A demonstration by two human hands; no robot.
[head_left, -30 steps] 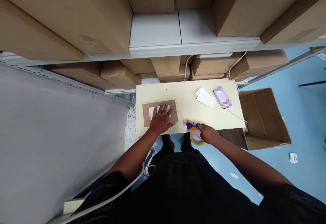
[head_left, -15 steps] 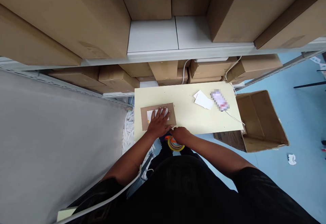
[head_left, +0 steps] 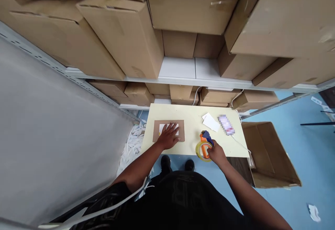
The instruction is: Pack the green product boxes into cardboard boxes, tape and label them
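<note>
Smooth tabletop [head_left: 187, 113] supports 1 flat cardboard rectangle [head_left: 156, 131].

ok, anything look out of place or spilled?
Loose white strips are heaped between the wall and the table, and a white scrap lies on the floor, lower right; both look like litter. The parcel under the left hand shows no visible damage.

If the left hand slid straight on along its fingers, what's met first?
Past bare tabletop, the left hand would probably meet a cardboard box on the lower shelf, though depth is unclear.
</note>
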